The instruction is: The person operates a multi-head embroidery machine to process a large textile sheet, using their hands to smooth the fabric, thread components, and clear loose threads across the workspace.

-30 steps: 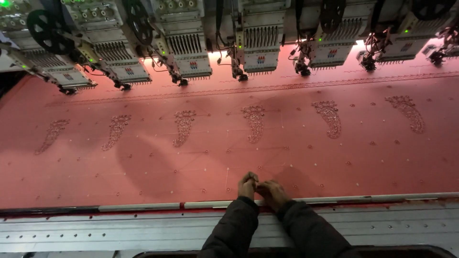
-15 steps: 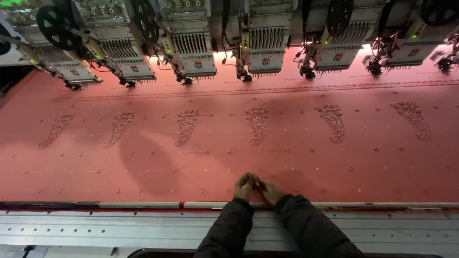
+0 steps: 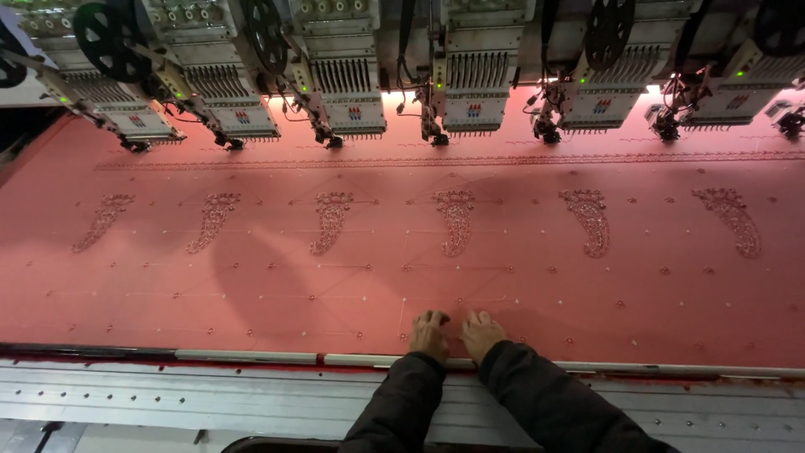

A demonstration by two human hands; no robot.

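The cloth (image 3: 251,277) fills nearly everything I see, a wide pink sheet stretched flat and taut from 9 o'clock to 3 o'clock, so that stitching can land on it without puckers. Across the top, from 10 to 2 o'clock, stands the row of heads (image 3: 474,92), each hanging over its own strip of cloth; that is why the motifs (image 3: 455,220) lie in an even line below them, one curled paisley shape per head, with small dots scattered in a grid between. A thin stitched border (image 3: 419,161) runs just under the needles.

At 6 o'clock the rail (image 3: 251,358) clamps the near edge of the cloth, and the grey bed (image 3: 168,398) lies below it, towards me.

My sleeves cross the rail so both hands reach onto the cloth just past it. My left hand (image 3: 429,334) and right hand (image 3: 481,332) lie side by side, nearly touching, knuckles up, fingers curled down onto the fabric. They hold nothing that I can make out; the fingertips press or pick at one spot on the cloth, but what sits under them is too small to tell.
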